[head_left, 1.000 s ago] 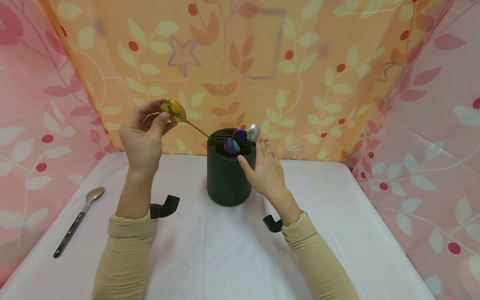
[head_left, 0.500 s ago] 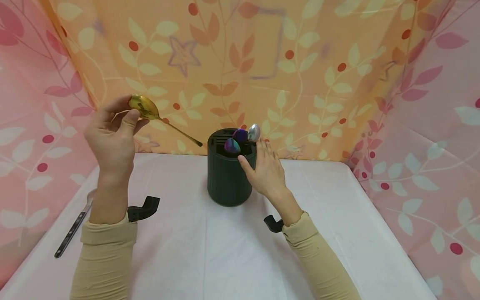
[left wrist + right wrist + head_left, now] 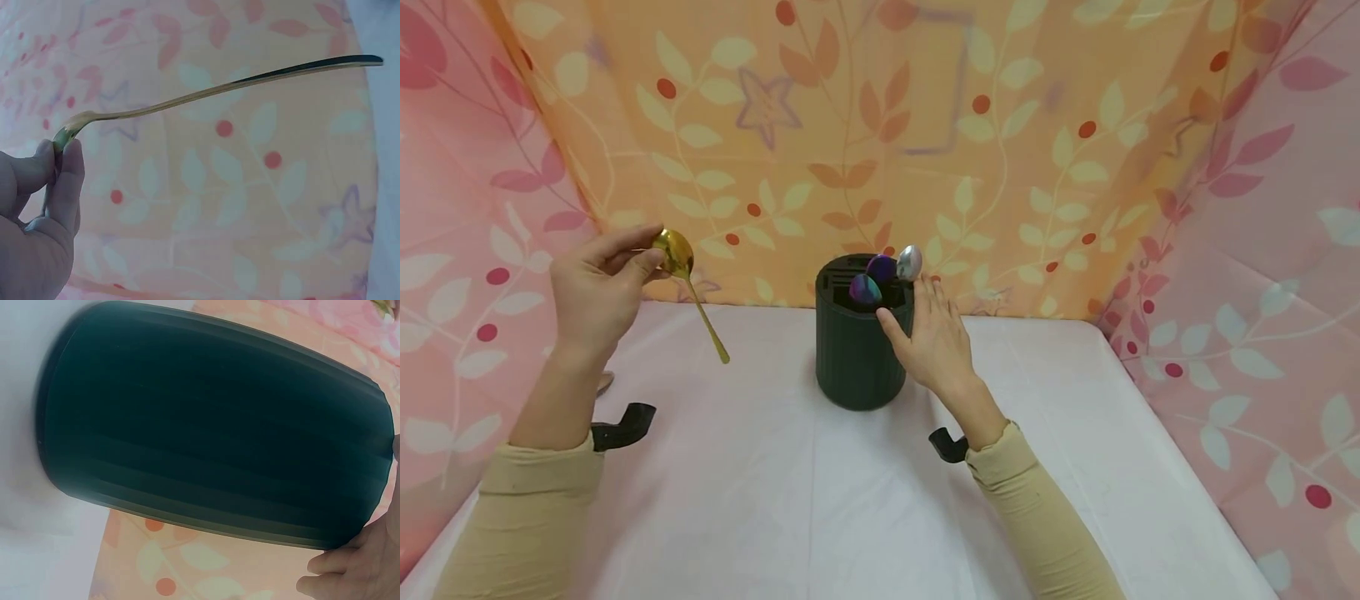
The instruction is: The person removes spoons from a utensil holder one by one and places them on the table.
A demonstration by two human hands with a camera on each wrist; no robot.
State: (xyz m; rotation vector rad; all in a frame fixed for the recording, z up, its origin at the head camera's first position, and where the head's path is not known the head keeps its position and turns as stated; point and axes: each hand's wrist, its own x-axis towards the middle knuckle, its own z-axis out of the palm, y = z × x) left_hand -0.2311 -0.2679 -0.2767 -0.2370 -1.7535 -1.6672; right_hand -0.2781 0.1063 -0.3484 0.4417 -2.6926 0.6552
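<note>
My left hand (image 3: 598, 287) pinches a gold spoon (image 3: 676, 252) by its bowl, left of the dark green utensil holder (image 3: 859, 358) and above the table. The spoon's thin handle slants down to the right; in the left wrist view the handle (image 3: 187, 99) runs clear of the fingers. My right hand (image 3: 936, 342) rests against the holder's upper right side, thumb by the front rim and fingers fairly straight. From the holder's top stick out two purple-blue iridescent spoons, one in front (image 3: 865, 289) and one behind (image 3: 882, 267), plus a silver spoon (image 3: 909, 262).
Behind my left wrist, the bowl end of another spoon (image 3: 605, 382) shows on the white tablecloth (image 3: 737, 500); the arm hides the remainder. A patterned orange curtain (image 3: 715, 125) hangs behind the table, with pink curtains at both sides.
My left hand has drawn the gold spoon away from the holder to the left and slightly lower, its handle now pointing more steeply down. The right hand has stayed at the holder.
</note>
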